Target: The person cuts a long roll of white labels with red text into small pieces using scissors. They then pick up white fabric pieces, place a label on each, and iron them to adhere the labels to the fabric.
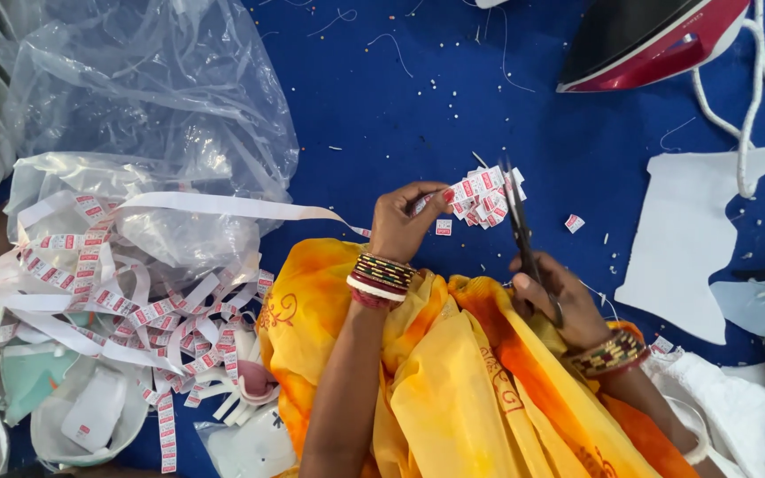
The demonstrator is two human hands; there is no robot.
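Observation:
My left hand (406, 219) pinches the end of a long white label tape (223, 206) with red printed tags, right where a bunch of cut labels (486, 197) fans out. My right hand (558, 299) grips black scissors (517, 223), their blades pointing up and touching the bunch of labels. The tape runs left from my fingers to a tangled heap of label tape (126, 305). Two loose cut labels lie on the blue cloth, one (444, 227) by my left thumb, one (574, 223) to the right of the scissors. Orange-yellow cloth (453, 381) covers my lap.
Crumpled clear plastic bags (152, 97) lie at the upper left. A red and black clothes iron (657, 37) with a white cord (745, 115) sits at the top right. White fabric pieces (688, 235) lie at the right. Thread bits dot the blue surface (400, 97).

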